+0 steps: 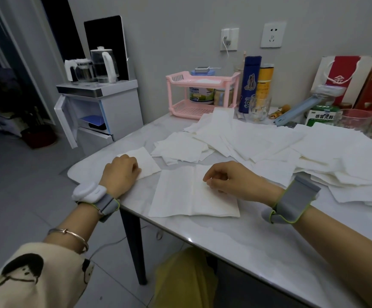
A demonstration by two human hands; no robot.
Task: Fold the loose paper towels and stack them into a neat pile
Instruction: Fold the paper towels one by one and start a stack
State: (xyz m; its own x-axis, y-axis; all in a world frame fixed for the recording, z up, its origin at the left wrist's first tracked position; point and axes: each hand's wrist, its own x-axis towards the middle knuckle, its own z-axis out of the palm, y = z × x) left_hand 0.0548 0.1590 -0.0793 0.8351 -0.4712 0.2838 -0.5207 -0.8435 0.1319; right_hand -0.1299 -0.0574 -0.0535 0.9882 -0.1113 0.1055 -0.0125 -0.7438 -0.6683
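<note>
The left grip (120, 172) is laid on a folded towel (146, 161) near the counter's (225, 236) left edge, fingers curled; whether it's pinched can't be told. Just beside, an unfolded towel (178, 196) is spread flat, long axis L-to-R, centre crease running near-to-far. Its right half, approx. by the crease, is pinched by the right grip (221, 182), the nearer one. Behind, a small folded stack (180, 147) & the loose towel heap (280, 143) are seen. Nothing is judged to block a leftward fold.

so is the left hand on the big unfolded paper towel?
No, the left hand rests on the small folded paper towel; the right hand is on the unfolded paper towel.
</note>
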